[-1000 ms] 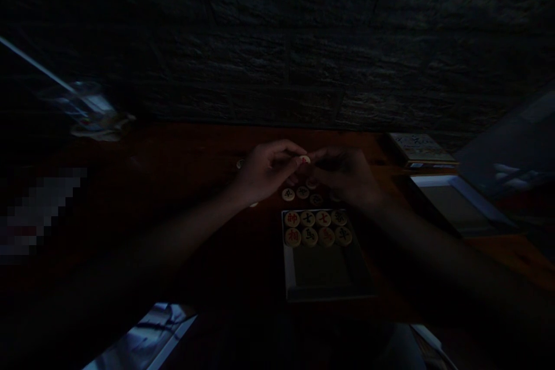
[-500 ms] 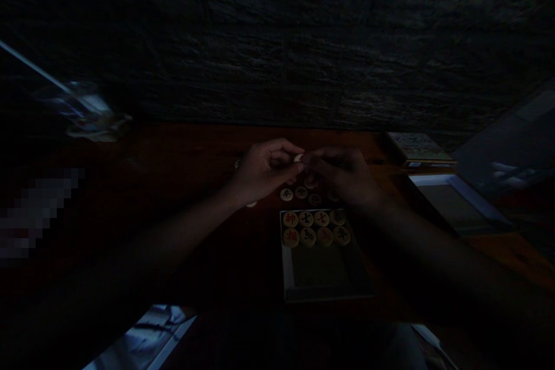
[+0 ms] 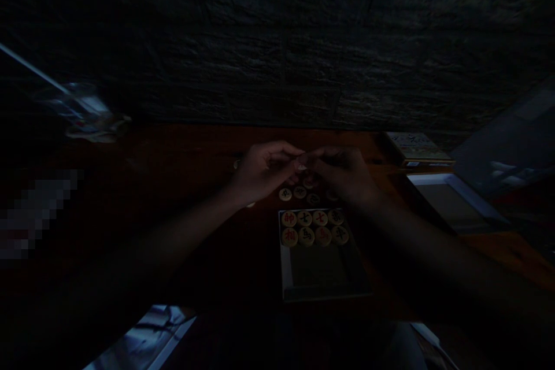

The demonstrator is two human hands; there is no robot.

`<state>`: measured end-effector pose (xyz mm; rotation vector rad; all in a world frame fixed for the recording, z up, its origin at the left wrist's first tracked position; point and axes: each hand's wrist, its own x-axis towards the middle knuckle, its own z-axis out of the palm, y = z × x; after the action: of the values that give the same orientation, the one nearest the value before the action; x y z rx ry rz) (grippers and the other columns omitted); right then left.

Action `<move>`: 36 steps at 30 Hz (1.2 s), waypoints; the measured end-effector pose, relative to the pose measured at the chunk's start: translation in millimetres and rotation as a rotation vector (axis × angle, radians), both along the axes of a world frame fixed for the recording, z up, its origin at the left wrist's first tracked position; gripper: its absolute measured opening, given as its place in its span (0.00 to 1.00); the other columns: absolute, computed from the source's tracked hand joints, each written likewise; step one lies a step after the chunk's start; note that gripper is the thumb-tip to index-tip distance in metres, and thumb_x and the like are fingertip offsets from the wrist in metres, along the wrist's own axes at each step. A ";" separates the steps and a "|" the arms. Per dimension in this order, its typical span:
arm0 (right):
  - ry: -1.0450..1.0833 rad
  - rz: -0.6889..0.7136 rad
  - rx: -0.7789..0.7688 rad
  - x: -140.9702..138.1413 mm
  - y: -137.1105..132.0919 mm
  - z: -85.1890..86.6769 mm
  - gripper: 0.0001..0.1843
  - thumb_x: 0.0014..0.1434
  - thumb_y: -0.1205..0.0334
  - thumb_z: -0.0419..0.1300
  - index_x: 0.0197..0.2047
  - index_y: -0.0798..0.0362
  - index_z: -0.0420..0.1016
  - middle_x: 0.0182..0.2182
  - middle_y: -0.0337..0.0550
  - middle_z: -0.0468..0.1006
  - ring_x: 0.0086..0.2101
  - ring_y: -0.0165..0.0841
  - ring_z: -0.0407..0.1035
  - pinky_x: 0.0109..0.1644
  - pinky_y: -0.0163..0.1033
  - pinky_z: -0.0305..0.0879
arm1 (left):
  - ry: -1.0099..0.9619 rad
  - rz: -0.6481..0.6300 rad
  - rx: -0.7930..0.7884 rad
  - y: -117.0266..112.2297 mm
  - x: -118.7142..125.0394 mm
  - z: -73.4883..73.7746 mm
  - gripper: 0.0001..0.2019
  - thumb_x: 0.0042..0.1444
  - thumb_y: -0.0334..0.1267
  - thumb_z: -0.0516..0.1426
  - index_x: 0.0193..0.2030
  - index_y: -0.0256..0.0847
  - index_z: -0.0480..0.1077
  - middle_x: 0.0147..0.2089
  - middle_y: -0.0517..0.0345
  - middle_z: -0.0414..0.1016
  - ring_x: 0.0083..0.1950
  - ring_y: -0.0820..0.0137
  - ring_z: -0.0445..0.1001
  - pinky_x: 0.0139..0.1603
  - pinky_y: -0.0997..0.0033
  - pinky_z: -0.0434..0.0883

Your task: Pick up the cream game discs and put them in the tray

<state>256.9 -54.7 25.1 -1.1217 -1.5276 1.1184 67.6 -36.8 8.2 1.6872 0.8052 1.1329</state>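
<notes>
The scene is very dark. My left hand (image 3: pixel 260 172) and my right hand (image 3: pixel 342 174) meet fingertip to fingertip above a wooden table (image 3: pixel 173 185). Both pinch a small pale round game piece (image 3: pixel 300 166) between them. Below the hands lie several loose round wooden pieces (image 3: pixel 299 192) with characters on them. Nearer to me stands a shallow white-rimmed box (image 3: pixel 284 266) with two rows of pieces (image 3: pixel 314 227) along its far end, red and black characters facing up.
A dark brick wall (image 3: pixel 277 40) runs behind the table. A clear plastic bag (image 3: pixel 82 110) lies at far left. A small printed box (image 3: pixel 416 147) and a white lid or tray (image 3: pixel 455 202) sit at right. Pale paper (image 3: pixel 143 338) lies at the near edge.
Both hands stay joined over the loose pieces. The pale piece between the fingertips has turned and shows less. The view has shifted slightly.
</notes>
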 end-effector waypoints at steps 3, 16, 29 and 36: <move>0.017 0.012 0.017 0.6 2.4 -2.0 0.24 0.50 0.40 0.74 0.31 0.55 0.83 0.23 0.41 0.80 0.20 0.27 0.69 0.22 0.31 0.64 | 0.030 0.002 0.049 0.5 -0.6 -1.8 0.11 0.56 0.36 0.67 0.46 0.36 0.78 0.35 0.53 0.84 0.33 0.69 0.83 0.34 0.73 0.79; 0.084 0.039 -0.034 -0.7 2.4 -1.7 0.25 0.46 0.43 0.78 0.34 0.56 0.82 0.23 0.41 0.80 0.21 0.27 0.70 0.24 0.32 0.65 | -0.013 -0.015 -0.027 0.9 -1.4 -3.4 0.17 0.51 0.35 0.71 0.49 0.37 0.78 0.39 0.51 0.85 0.35 0.66 0.84 0.34 0.72 0.79; 0.070 0.021 -0.031 2.2 3.0 -2.5 0.22 0.53 0.44 0.74 0.39 0.55 0.85 0.25 0.42 0.81 0.23 0.29 0.72 0.23 0.32 0.65 | -0.124 0.011 -0.142 1.9 -1.3 5.1 0.12 0.58 0.38 0.67 0.47 0.36 0.81 0.37 0.51 0.86 0.31 0.67 0.84 0.33 0.70 0.82; 0.019 -0.011 0.017 0.3 2.3 -2.1 0.24 0.52 0.39 0.73 0.30 0.55 0.82 0.21 0.40 0.79 0.19 0.27 0.69 0.22 0.31 0.64 | -0.073 -0.002 -0.123 -0.1 1.6 1.1 0.12 0.56 0.36 0.68 0.46 0.36 0.81 0.36 0.52 0.86 0.32 0.67 0.84 0.34 0.70 0.82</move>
<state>257.2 -52.4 22.9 -1.1039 -1.5113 1.1043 69.2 -36.9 9.4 1.5364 0.8102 1.1149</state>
